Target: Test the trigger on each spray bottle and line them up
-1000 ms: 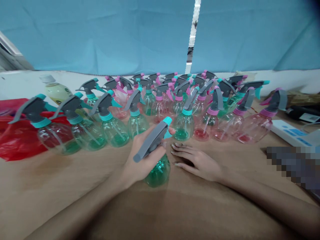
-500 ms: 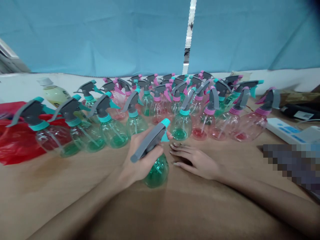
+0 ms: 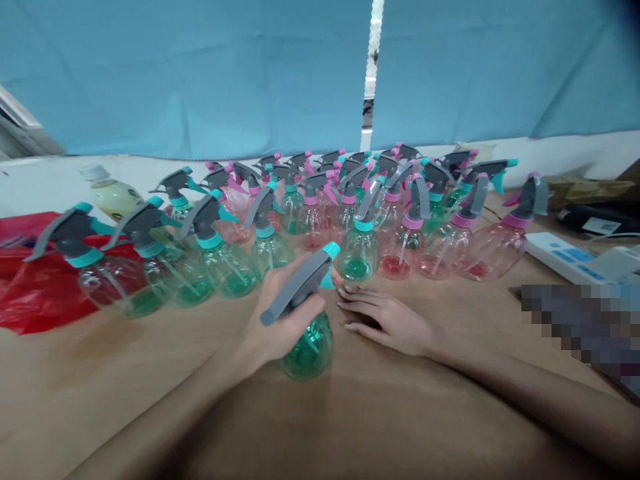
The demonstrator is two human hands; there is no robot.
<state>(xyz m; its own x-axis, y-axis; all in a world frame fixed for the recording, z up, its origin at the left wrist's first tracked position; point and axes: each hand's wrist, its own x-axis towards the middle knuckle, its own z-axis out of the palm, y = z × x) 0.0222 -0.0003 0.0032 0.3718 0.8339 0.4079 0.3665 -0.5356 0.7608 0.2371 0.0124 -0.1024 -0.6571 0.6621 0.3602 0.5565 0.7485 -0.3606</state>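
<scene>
My left hand [image 3: 273, 320] is wrapped round the neck of a green spray bottle [image 3: 306, 347] with a grey trigger head and teal nozzle [image 3: 300, 283]. The bottle stands tilted on the brown table [image 3: 350, 413], close in front of me. Just right of the bottle, my right hand [image 3: 387, 317] lies flat on the table with its fingers stretched out and holds nothing. Behind both hands stand several green spray bottles [image 3: 225, 260] and several pink spray bottles [image 3: 490, 237] in rows.
A red plastic bag [image 3: 30, 287] lies at the left, with a pale drink bottle [image 3: 113, 193] behind it. A white box [image 3: 575, 257] and dark packets [image 3: 600, 217] sit at the right. A blue curtain [image 3: 200, 73] hangs behind.
The view has drifted slightly; my left hand has tipped the green bottle a little lower and nearer. My right hand stays flat on the table.
</scene>
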